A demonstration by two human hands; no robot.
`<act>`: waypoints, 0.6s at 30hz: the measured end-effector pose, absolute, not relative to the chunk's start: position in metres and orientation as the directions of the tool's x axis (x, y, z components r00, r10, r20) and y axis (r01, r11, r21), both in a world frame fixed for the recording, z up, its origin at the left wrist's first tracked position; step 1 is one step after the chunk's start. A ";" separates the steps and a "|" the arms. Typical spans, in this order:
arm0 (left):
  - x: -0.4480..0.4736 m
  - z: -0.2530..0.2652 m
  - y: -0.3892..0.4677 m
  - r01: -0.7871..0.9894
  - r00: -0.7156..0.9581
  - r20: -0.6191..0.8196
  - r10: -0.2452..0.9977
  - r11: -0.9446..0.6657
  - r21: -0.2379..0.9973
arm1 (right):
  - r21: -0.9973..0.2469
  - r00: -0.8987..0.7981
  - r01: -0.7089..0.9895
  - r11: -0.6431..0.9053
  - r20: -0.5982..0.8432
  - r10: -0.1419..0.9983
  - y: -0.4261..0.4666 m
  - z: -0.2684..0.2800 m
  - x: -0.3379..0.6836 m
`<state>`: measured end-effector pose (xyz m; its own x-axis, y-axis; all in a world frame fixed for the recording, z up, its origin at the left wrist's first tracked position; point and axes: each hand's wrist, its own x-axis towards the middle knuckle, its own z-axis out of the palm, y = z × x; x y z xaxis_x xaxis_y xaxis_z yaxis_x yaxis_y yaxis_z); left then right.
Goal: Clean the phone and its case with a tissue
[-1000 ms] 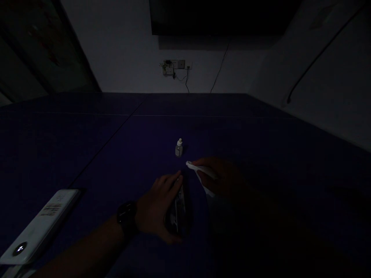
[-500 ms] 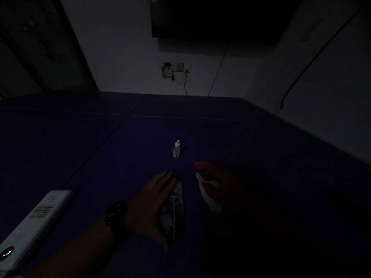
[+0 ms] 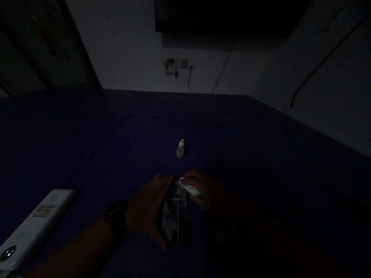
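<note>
A dark smartphone [image 3: 175, 220] lies flat on the blue tabletop, its surface showing pale streaks that could be reflections or cracks. My left hand [image 3: 147, 206] rests along the phone's left edge with fingers stretched out and the thumb spread towards its near end. In my right hand [image 3: 204, 189] is a folded white tissue [image 3: 189, 188], pinched between the fingers at the phone's upper right corner. It looks to be touching the phone. Beyond both hands a small dropper bottle [image 3: 180, 150] with a white cap stands upright.
On the left lies a white power bank [image 3: 37, 226] with a dark oval display. Thin seams cross the blue tabletop [image 3: 110, 166]. Against the back wall are sockets with cables [image 3: 179, 65], below a dark screen [image 3: 226, 17]. The room is very dim.
My right hand has moved left with the tissue, from beside the phone onto its upper right part. My left hand has stayed by the phone. The view has shifted slightly.
</note>
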<state>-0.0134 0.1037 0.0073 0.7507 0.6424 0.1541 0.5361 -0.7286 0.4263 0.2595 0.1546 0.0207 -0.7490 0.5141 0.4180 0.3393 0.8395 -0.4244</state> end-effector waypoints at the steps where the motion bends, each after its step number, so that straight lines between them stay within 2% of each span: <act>1: -0.013 0.008 0.104 0.540 0.752 0.146 0.643 -0.727 0.424 | -0.378 -0.774 0.354 0.855 0.395 0.495 0.155 0.020 0.257; 4: -0.012 0.009 0.103 0.563 0.744 0.115 0.658 -0.710 0.424 | -0.227 -0.842 0.352 0.908 0.347 0.413 0.152 0.018 0.253; 8: -0.010 0.010 0.102 0.590 0.730 0.090 0.678 -0.691 0.417 | -0.076 -0.904 0.247 0.966 0.340 0.258 0.142 0.016 0.257; 10: -0.009 0.011 0.101 0.593 0.732 0.080 0.677 -0.691 0.413 | -0.046 -0.910 0.247 0.968 0.334 0.248 0.141 0.016 0.260; 14: -0.010 0.011 0.101 0.580 0.735 0.087 0.672 -0.691 0.431 | 0.018 -0.893 0.341 0.940 0.319 0.318 0.150 0.019 0.260; 18: -0.011 0.011 0.101 0.580 0.736 0.093 0.671 -0.696 0.424 | 0.017 -0.927 0.264 0.964 0.279 0.249 0.148 0.020 0.260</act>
